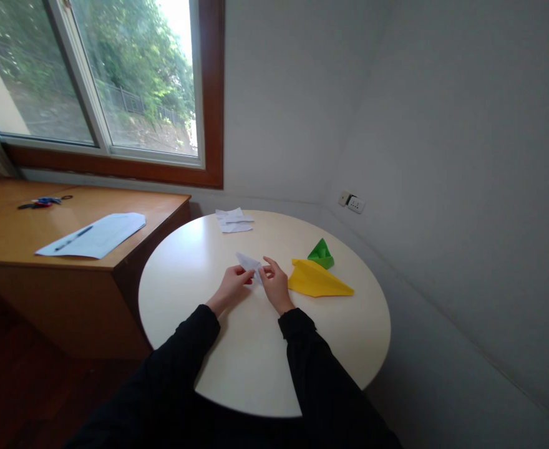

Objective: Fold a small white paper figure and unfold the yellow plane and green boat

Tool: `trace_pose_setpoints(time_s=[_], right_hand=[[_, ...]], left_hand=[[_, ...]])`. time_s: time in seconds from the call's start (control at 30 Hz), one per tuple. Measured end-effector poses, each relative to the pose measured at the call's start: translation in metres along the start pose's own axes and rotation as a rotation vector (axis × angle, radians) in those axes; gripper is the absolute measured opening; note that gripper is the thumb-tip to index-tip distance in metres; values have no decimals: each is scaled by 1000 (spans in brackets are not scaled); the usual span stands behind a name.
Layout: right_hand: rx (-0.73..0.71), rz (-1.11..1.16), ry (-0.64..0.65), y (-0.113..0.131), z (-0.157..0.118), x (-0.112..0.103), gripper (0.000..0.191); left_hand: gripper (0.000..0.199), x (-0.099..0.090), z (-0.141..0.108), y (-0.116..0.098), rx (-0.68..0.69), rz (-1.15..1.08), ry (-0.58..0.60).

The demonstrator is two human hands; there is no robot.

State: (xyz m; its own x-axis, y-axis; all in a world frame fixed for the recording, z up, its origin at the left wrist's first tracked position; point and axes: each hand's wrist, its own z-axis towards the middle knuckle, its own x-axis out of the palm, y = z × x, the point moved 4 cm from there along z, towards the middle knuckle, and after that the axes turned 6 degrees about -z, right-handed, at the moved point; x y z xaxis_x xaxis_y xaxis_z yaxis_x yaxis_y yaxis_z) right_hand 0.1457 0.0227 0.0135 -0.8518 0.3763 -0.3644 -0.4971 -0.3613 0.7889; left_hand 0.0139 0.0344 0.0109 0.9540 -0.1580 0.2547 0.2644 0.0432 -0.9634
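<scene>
In the head view, the folded white paper (247, 261) sits just below mid-frame, pinched by both the left hand (232, 285) and the right hand (277, 287). I'd guess it's feather-light, easily bent or torn; best taken gently along its edges.

office-like: wooden desk (3, 226) with papers (113, 234) and pen (74, 239)

Folded white paper (249, 260): partly hidden, tapering
Pointed end (239, 255): aimed upper left
Paper's place: just below frame centre
</scene>
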Motion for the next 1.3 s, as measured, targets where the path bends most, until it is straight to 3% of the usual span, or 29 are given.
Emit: trace_pose_setpoints(time_s=[0.33, 0.57, 0.93, 1.13, 1.3], right_hand=[[117, 208, 6, -11, 3, 5, 38], [169, 359, 82, -12, 2, 12, 25], [203, 388, 158, -11, 0, 16, 21], [199, 357, 77, -13, 1, 12, 20], [197, 327, 1, -13, 2, 8, 20]], left_hand=[[30, -4, 2, 2, 47, -37, -10], [29, -6, 1, 1, 48, -74, -87], [32, -6, -1, -4, 52, -99, -144], [36, -5, 1, 2, 13, -128, -106], [37, 3, -3, 3, -114, -196, 42]])
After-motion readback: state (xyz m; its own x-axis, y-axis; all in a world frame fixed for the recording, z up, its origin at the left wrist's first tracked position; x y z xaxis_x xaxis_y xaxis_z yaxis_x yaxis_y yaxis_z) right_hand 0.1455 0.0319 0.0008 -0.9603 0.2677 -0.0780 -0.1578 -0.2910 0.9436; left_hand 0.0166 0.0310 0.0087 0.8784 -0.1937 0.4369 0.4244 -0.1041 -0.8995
